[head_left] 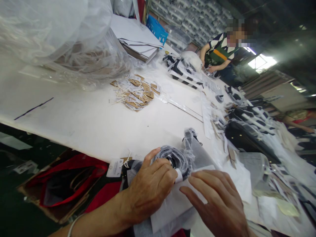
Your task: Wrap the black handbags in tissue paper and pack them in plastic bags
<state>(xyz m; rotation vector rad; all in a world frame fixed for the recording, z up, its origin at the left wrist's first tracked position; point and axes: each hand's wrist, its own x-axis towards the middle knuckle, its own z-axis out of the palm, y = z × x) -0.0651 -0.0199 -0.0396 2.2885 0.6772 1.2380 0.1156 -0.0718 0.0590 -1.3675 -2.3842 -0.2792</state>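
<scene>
At near left, a carton [54, 215] with red fabric [97, 164] sits below the tabletop [91, 123], where hang tags [137, 93] lie heaped. At the near edge, the left hand [154, 186] grips a plastic-wrapped coil [184, 161]; rightward, the right hand [218, 199], thumb parted from fingers, overlaps a white sheet [170, 205].

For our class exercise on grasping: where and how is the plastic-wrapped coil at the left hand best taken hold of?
Probably around the outer rim of the plastic-wrapped coil, coming from the right, near the right hand. The left hand covers part of its left side, while the right edge shows. Its rounded, layered turns should suit a curved grasp better than a pinch.
</scene>
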